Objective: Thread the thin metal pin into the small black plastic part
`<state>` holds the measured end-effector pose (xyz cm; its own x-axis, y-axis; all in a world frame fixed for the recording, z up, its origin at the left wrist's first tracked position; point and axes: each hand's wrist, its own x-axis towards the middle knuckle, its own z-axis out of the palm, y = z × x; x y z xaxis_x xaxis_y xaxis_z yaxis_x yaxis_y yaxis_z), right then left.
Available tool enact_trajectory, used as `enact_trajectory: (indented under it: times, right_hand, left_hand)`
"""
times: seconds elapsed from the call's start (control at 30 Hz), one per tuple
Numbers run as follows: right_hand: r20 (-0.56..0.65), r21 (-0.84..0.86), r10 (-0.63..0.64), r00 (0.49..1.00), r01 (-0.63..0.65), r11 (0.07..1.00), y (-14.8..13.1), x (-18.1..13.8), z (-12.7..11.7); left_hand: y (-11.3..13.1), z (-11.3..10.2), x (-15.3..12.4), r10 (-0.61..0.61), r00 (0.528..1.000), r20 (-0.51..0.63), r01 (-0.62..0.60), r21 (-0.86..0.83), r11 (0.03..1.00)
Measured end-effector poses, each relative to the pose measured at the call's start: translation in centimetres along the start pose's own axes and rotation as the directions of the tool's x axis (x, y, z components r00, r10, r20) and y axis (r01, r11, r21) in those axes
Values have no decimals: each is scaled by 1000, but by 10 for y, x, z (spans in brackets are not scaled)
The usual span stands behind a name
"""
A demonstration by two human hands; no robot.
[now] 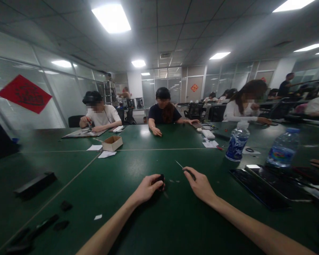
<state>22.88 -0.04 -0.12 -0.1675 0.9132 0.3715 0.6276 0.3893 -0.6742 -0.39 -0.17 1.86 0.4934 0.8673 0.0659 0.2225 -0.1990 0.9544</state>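
Observation:
My left hand (pixel 147 188) is closed round a small black object (pixel 162 178) just above the green table; its kind I cannot make out. A thin tool with a slim metal shaft (pixel 179 164) is pinched in my right hand (pixel 200 183), its tip pointing up and to the left. The handle end is hidden by my fingers. A gap separates the tool's tip from the black object. Small pale scraps (pixel 174 181) lie on the table between my hands.
At left lie a long black box (pixel 35 185), several dark pieces (pixel 44 226) and a white scrap (pixel 98 217). Ahead is an open cardboard box (pixel 112 143). Two bottles (pixel 237 143) and dark phones (pixel 257 187) occupy the right. Other people sit across the green table (pixel 138 161).

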Motion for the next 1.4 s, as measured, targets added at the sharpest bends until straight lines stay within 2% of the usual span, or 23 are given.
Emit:
enact_trajectory:
  times: [0.03,0.1,0.2,0.3,0.57,0.77,0.97,1.07,1.17,1.23,1.3,1.4]
  right_hand:
    - [32,8,-15,999,14,1000,0,0,-1]
    - [139,28,-139,981,136,990,-3,-2,-2]
    - [305,24,-312,900,320,947,-10,-9,-4]
    - [373,-11,-307,876,334,942,-16,-12,-6]
    - [381,-58,-293,877,339,939,-22,-10,-8]
    - [385,-52,-328,863,375,926,-13,-10,-4]
    - [324,-70,-349,879,390,918,-9,-11,1]
    - [233,-37,-333,914,350,936,-9,-8,0]
    - [31,6,-165,986,165,986,-7,-4,-2]
    - [-18,8,-98,995,98,995,-7,-2,-4]
    - [42,-19,-151,988,152,988,-8,-3,-5]
    - [213,-58,-261,942,279,959,-10,-7,-5]
  left_hand:
    - [0,0,0,-1,1000,-28,1,-21,1000]
    - [-2,0,1,1,997,-81,-7,-68,998]
    - [-4,0,1,4,993,-115,-13,-77,997]
    - [-4,0,0,-12,994,-112,6,-55,998]
    - [-5,0,-1,-16,995,-97,10,-63,998]
    - [-7,-2,0,21,998,-54,-19,49,999]
    - [4,-2,0,17,999,-46,-12,108,994]
    - [9,-1,0,11,999,-40,-8,88,996]
    - [8,-1,-1,-37,999,-26,39,85,996]
    - [6,-1,-1,-65,997,-33,67,87,994]
    - [4,-1,-1,-61,998,-21,62,77,995]
    - [3,-2,-2,-35,999,14,34,53,998]
